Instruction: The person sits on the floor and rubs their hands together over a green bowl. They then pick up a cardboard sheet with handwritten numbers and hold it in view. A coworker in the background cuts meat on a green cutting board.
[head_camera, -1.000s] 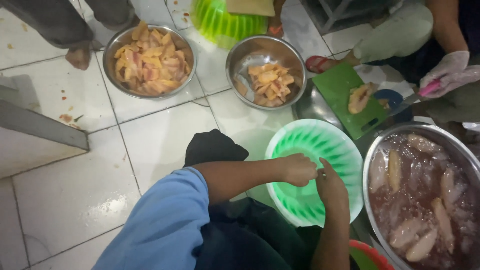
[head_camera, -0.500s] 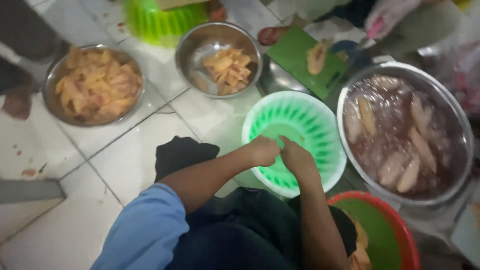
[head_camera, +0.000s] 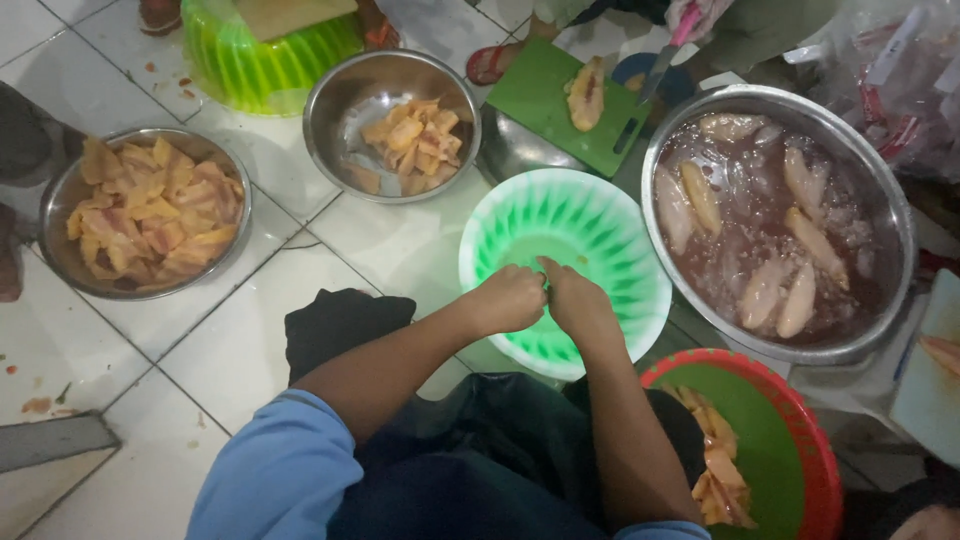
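Knees and dark trousers fill the bottom of the view, blue sleeves either side. Just ahead, both hands meet over the green ribbed basin (head_camera: 590, 225): left hand (head_camera: 508, 299) curled into a loose fist, right hand (head_camera: 578, 303) bunched beside it, fingertips of the two touching at the middle. Whether anything is pinched between them, I cannot tell; the fingers hide it. The basin itself sits on the white tiled floor (head_camera: 230, 350), right in front of the knees, its inside looking wet and bare.

Down at the right, a red-rimmed basket (head_camera: 800, 420) with a green inside holds a few pale meat strips. Right of the basin, touching close, a big steel bowl (head_camera: 660, 150) holds reddish water with whole pale fillets soaking. Left side, a steel bowl of cut pieces (head_camera: 145, 215). Further out, a smaller steel bowl (head_camera: 345, 100), half full of cut pieces. Beyond that, a green cutting board (head_camera: 540, 95) with one fillet (head_camera: 586, 92) on it, another person's gloved hand (head_camera: 695, 15) above holding a knife. Far left top, a lime-green tub (head_camera: 260, 65).
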